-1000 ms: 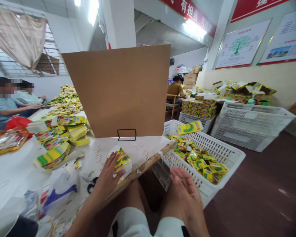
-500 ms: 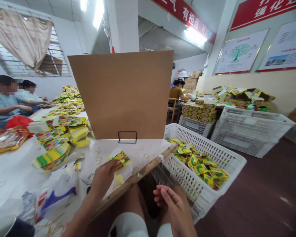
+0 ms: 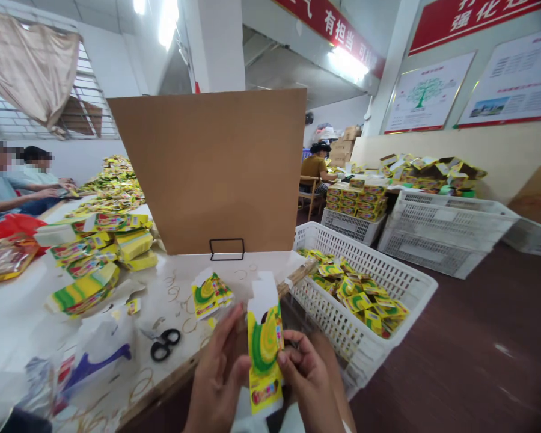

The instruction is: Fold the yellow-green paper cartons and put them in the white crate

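A yellow and green printed carton (image 3: pixel 264 355) with a white top flap stands upright in front of me, over my lap. My right hand (image 3: pixel 304 367) pinches its right edge between thumb and fingers. Beside its left edge is my left hand (image 3: pixel 223 361), fingers stretched out and thumb apart, the thumb tip at or very near the carton. A small stack of flat cartons (image 3: pixel 210 294) lies on the white table just beyond my left hand. Black-handled scissors (image 3: pixel 165 346) rest to the left of that hand.
A white plastic crate (image 3: pixel 421 294) full of cartons stands right of the wooden table edge (image 3: pixel 162 388). A cardboard panel (image 3: pixel 211 174) rises ahead behind a black wire stand (image 3: pixel 226 249). Carton bundles (image 3: pixel 90 282) and a plastic bag (image 3: pixel 99 349) lie left. Several people sit farther off.
My left hand has come back from the stack toward me, and one carton is now up before me. My right hand has risen and closed on it. The scissors are now uncovered.
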### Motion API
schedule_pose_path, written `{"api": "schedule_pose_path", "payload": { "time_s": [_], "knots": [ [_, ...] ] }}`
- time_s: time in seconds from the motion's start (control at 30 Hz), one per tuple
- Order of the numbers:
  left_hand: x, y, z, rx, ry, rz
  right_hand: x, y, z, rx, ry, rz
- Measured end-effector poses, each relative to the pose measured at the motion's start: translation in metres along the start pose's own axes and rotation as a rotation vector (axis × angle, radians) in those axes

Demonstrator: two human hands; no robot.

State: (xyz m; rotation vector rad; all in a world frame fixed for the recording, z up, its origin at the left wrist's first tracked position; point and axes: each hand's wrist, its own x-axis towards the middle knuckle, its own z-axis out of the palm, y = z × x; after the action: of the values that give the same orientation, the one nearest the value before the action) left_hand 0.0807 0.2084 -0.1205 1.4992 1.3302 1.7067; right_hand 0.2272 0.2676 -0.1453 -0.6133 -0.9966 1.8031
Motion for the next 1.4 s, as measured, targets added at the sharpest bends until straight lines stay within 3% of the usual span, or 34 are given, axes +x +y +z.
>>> {"api": "schedule_pose_path", "payload": {
  "time_s": [0.1, 0.17, 0.27, 0.47, 0.67, 0.77, 0.87, 0.93, 1.03, 1.2, 1.4],
  "knots": [
    [0.002, 0.006, 0.002, -0.399, -0.041, -0.386, -0.003, 0.008, 0.009, 0.052, -0.005, 0.017],
    [0.002, 0.009, 0.005, -0.561, -0.126, -0.493, -0.004, 0.013, 0.011, 0.059, -0.036, 0.023],
    [0.000, 0.011, 0.009, -0.649, -0.209, -0.484, -0.004, 0.019, 0.009, 0.055, -0.105, 0.026],
    [-0.003, 0.007, 0.008, -0.499, -0.195, -0.402, -0.005, 0.011, 0.008, 0.088, -0.073, 0.041],
    [-0.006, 0.002, 0.004, -0.590, -0.130, -0.458, -0.006, 0.002, 0.010, -0.138, -0.156, 0.002],
    [-0.012, 0.000, 0.002, -0.632, -0.070, -0.522, -0.007, 0.002, 0.007, -0.298, -0.021, -0.107],
    [-0.014, 0.005, 0.003, -0.603, -0.034, -0.643, -0.010, -0.004, 0.006, -0.628, 0.185, -0.403],
    [-0.014, 0.013, 0.004, -0.569, -0.029, -0.711, -0.012, -0.009, 0.006, -0.837, 0.125, -0.582],
    [-0.013, 0.024, 0.007, -0.562, -0.016, -0.751, -0.013, -0.013, 0.008, -0.960, -0.080, -0.674],
    [-0.014, 0.028, 0.005, -0.525, -0.089, -0.819, -0.015, -0.013, 0.011, -0.864, -0.102, -0.638],
    [-0.013, 0.025, -0.006, -0.465, -0.143, -0.803, -0.017, -0.025, 0.015, -0.805, -0.192, -0.489]
  ]
}}
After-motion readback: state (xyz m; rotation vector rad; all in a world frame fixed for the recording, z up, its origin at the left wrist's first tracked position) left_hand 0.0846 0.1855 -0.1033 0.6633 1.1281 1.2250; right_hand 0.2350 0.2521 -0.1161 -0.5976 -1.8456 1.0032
